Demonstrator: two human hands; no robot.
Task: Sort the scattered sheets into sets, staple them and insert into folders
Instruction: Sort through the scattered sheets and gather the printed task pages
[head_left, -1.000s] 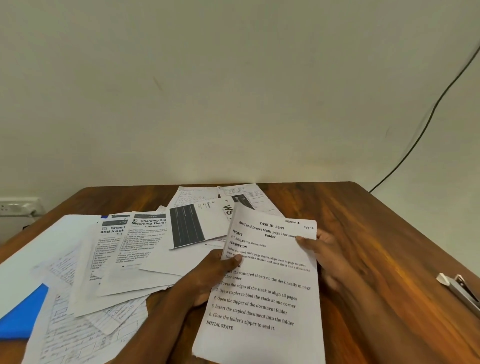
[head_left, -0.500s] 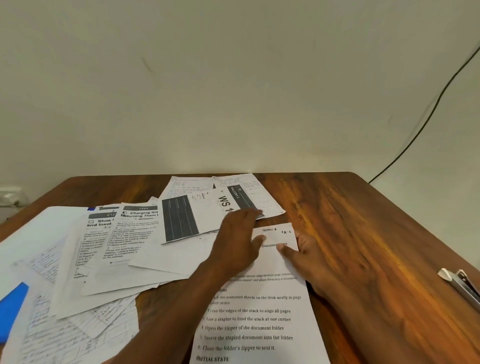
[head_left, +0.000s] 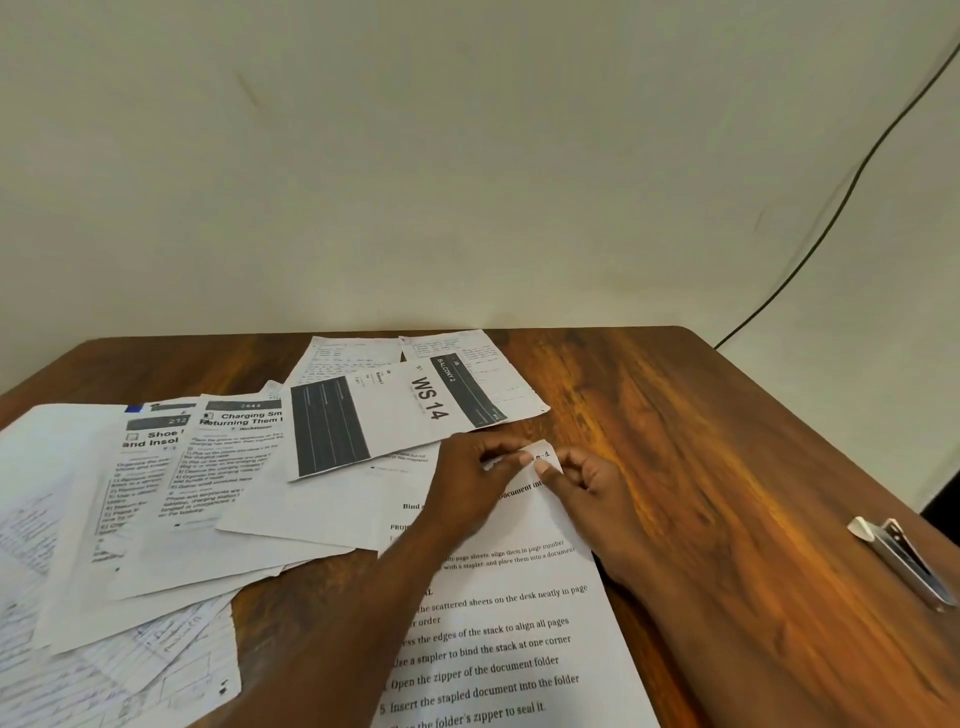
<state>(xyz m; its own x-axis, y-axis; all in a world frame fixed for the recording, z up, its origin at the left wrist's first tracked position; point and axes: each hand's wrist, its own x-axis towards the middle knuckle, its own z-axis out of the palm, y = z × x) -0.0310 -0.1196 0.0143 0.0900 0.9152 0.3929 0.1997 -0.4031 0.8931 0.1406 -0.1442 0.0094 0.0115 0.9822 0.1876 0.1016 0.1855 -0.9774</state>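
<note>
Both hands (head_left: 524, 478) pinch the instruction sheet's (head_left: 498, 639) top corner.

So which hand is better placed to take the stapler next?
The right hand, probably. The stapler lies on the table's right side, nearer that hand; the left hand would have to cross over.

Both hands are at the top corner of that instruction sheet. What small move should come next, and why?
Probably lift the top right corner of the instruction sheet to read its page mark. The left hand and right hand both pinch that corner, while the other sheets lie unsorted and the stapler lies untouched.
</note>
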